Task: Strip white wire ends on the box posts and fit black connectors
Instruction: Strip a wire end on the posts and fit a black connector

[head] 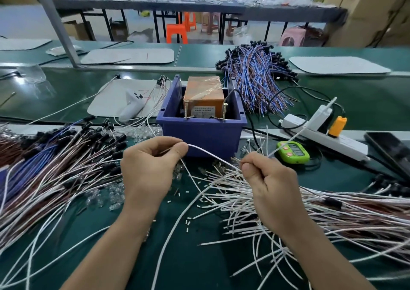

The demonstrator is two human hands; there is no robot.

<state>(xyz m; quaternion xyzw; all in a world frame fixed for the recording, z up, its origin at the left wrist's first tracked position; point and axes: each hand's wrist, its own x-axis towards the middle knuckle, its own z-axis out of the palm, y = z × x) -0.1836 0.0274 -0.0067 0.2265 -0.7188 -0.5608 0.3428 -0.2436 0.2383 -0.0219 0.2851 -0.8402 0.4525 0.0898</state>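
- At a green workbench, a thin white wire spans both hands just in front of the blue plastic bin, near the upright screw posts of the orange box inside, apparently ready for stripping.
- The left hand pinches one end between thumb and forefinger; the right hand pinches the other.
- A heap of loose white wires lies beneath the right hand, and leads fitted with black connectors lie to the left, both within reach.

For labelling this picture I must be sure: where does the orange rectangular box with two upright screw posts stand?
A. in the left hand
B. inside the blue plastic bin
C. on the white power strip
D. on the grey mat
B: the orange rectangular box sits inside the blue plastic bin, while the left hand and right hand pinch a thin white wire in front of it.
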